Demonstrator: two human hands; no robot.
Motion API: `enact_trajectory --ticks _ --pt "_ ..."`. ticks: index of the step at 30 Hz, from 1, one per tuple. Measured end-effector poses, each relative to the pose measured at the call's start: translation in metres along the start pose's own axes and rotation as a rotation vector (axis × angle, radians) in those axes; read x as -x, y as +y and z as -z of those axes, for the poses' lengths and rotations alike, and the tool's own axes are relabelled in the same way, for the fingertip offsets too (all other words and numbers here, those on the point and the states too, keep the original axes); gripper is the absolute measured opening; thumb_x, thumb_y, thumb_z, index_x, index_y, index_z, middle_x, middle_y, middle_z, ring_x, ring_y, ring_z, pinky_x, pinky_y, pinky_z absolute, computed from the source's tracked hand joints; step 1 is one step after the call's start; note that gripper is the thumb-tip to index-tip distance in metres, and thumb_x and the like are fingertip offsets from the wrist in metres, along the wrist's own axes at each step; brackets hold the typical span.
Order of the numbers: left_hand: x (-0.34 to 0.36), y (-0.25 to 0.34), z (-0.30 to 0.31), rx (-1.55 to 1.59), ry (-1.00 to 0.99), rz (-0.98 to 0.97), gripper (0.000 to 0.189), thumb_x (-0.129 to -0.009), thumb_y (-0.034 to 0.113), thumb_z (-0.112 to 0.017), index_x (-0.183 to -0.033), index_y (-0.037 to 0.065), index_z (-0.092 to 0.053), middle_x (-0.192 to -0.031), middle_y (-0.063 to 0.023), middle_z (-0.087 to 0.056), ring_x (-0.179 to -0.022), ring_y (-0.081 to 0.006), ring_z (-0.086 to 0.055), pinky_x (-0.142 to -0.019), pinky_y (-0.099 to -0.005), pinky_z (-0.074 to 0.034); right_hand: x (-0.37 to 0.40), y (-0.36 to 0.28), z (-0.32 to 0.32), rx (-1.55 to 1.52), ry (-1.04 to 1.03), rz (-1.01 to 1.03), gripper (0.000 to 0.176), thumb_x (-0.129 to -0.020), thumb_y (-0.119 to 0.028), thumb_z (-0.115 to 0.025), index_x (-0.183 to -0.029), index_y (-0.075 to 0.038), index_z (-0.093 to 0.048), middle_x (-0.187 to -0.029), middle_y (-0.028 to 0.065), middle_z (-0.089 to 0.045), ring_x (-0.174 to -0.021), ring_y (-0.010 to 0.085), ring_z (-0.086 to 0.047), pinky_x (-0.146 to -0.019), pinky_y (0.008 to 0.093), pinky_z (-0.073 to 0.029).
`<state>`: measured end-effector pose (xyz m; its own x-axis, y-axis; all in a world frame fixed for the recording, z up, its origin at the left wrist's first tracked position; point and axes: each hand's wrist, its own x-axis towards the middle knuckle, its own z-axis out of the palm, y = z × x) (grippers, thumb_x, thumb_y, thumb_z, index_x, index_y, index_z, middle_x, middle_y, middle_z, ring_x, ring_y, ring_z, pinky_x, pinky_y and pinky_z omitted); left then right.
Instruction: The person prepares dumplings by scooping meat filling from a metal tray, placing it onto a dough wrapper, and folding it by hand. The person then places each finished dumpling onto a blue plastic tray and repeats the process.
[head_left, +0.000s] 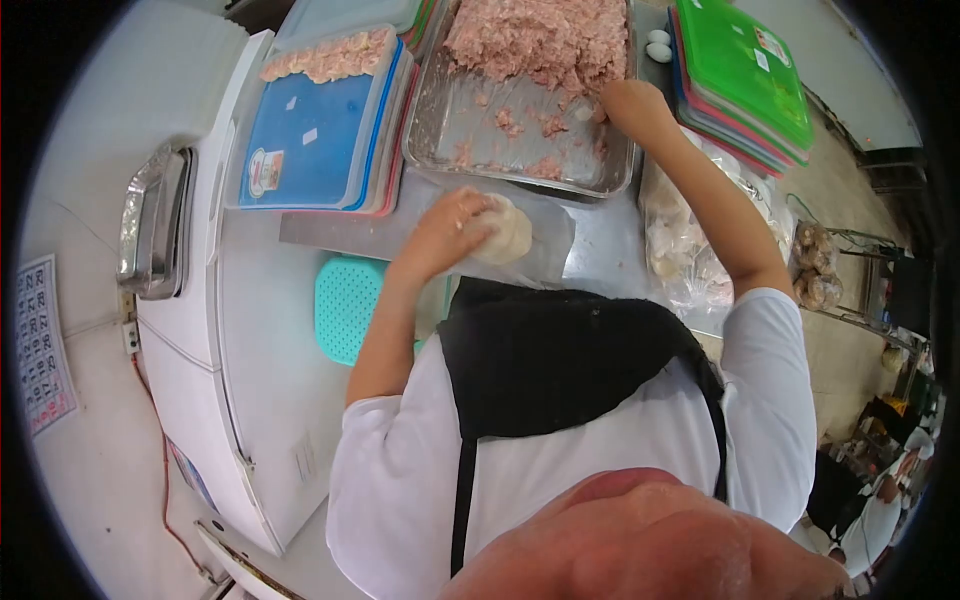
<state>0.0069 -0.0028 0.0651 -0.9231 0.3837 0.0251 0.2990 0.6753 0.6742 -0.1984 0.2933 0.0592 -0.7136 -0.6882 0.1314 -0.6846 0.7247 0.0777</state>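
Note:
A metal tray (425,140) holds a large heap of pink minced meat (530,40), with small scraps over its lower part. At the tray's right side, my right hand (630,105) has its fingers down by the edge of the meat; its fingertips are hard to make out. My left hand (447,232) is curled round the left side of a stack of pale round dough wrappers (508,232) below the tray. The stack rests on or just above the metal table (600,240).
Blue-lidded trays (300,140) stand left, with formed meat pieces on top. Green-lidded trays (745,60) and two white eggs (658,45) are at the upper right. A plastic bag (680,235) lies right, a turquoise perforated basket (348,310) lower left. People (870,510) are far right.

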Motion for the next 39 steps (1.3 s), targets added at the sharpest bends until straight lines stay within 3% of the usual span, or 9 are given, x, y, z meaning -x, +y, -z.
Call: enact_trajectory --ticks 2,4,6,10,13,17,23,32,39 --pt "0.004 0.002 -0.022 -0.055 0.046 0.0 0.036 -0.075 0.017 -0.072 -0.109 0.007 -0.063 -0.103 -0.0135 -0.058 -0.099 -0.0323 -0.055 -0.088 -0.0373 -0.044 0.023 -0.016 0.013 -0.005 -0.189 0.007 0.012 -0.073 -0.014 -0.059 -0.072 -0.005 -0.067 -0.075 0.0151 -0.066 -0.07 0.0319 -0.067 -0.059 0.0422 -0.053" --pt "0.008 0.003 -0.037 -0.124 0.199 -0.043 0.036 -0.074 0.021 -0.073 -0.106 0.007 -0.065 -0.099 -0.013 -0.058 -0.096 -0.033 -0.054 -0.086 -0.0371 -0.044 0.067 -0.046 0.013 -0.45 0.035 0.172 0.014 -0.074 -0.014 -0.058 -0.072 -0.003 -0.067 -0.074 0.0171 -0.066 -0.07 0.0338 -0.066 -0.06 0.0432 -0.053" --pt "0.007 -0.006 -0.043 -0.102 0.211 -0.002 0.031 -0.076 0.021 -0.071 -0.103 0.006 -0.066 -0.1 -0.0121 -0.059 -0.094 -0.032 -0.055 -0.083 -0.0365 -0.045 0.081 -0.08 0.03 -0.068 -0.113 0.185 0.017 -0.076 -0.016 -0.057 -0.071 -0.003 -0.067 -0.072 0.0181 -0.066 -0.068 0.0344 -0.066 -0.06 0.0437 -0.053" --pt "0.005 -0.002 -0.028 0.165 0.109 0.208 0.025 -0.081 0.024 -0.066 -0.096 0.005 -0.069 -0.099 -0.0138 -0.058 -0.093 -0.0315 -0.055 -0.085 -0.0384 -0.044 0.043 -0.039 0.057 -0.045 -0.261 -0.028 0.017 -0.075 -0.015 -0.056 -0.071 -0.004 -0.067 -0.07 0.0176 -0.065 -0.067 0.0325 -0.067 -0.06 0.0445 -0.053" --pt "0.01 -0.011 -0.032 0.218 0.169 0.168 0.025 -0.085 0.023 -0.062 -0.097 0.002 -0.068 -0.096 -0.0118 -0.062 -0.093 -0.0276 -0.059 -0.083 -0.0337 -0.045 0.034 -0.027 0.013 -0.059 -0.043 0.075 0.018 -0.076 -0.015 -0.056 -0.072 -0.002 -0.067 -0.072 0.0181 -0.066 -0.068 0.0327 -0.067 -0.06 0.0445 -0.053" --pt "0.01 -0.019 -0.034 0.363 0.343 0.267 0.022 -0.087 0.021 -0.062 -0.097 0.001 -0.066 -0.097 -0.008 -0.064 -0.093 -0.0203 -0.061 -0.082 -0.0309 -0.046 0.053 -0.075 0.033 -0.055 -0.112 0.192 0.017 -0.076 -0.014 -0.056 -0.072 -0.003 -0.068 -0.074 0.0175 -0.066 -0.068 0.0322 -0.067 -0.058 0.0429 -0.052" --pt "0.009 -0.021 -0.021 1.187 0.612 0.386 0.019 -0.09 0.015 -0.06 -0.101 0.0 -0.065 -0.101 -0.0033 -0.065 -0.096 -0.0143 -0.059 -0.086 -0.0304 -0.047 0.06 -0.06 0.032 -0.055 -0.194 0.087 0.017 -0.077 -0.013 -0.053 -0.075 -0.003 -0.068 -0.076 0.0173 -0.066 -0.071 0.0329 -0.066 -0.06 0.0454 -0.052" --pt "0.037 -0.044 0.011 1.176 0.094 0.298 0.032 -0.092 0.014 -0.054 -0.12 -0.001 -0.059 -0.114 -0.0099 -0.063 -0.107 -0.0164 -0.058 -0.096 -0.0297 -0.042 -0.002 -0.161 0.022 -0.144 -0.15 0.032 0.015 -0.075 -0.01 -0.053 -0.074 -0.002 -0.066 -0.073 0.018 -0.065 -0.071 0.0342 -0.066 -0.061 0.0443 -0.053" --pt "0.039 -0.059 0.026 1.153 0.077 0.323 0.03 -0.092 0.015 -0.054 -0.117 -0.002 -0.06 -0.114 -0.0097 -0.064 -0.105 -0.0174 -0.06 -0.095 -0.0311 -0.045 -0.036 -0.158 -0.023 -0.387 0.024 0.107 0.024 -0.086 -0.022 -0.055 -0.078 -0.003 -0.067 -0.071 0.0181 -0.064 -0.062 0.0331 -0.062 -0.056 0.0427 -0.048"
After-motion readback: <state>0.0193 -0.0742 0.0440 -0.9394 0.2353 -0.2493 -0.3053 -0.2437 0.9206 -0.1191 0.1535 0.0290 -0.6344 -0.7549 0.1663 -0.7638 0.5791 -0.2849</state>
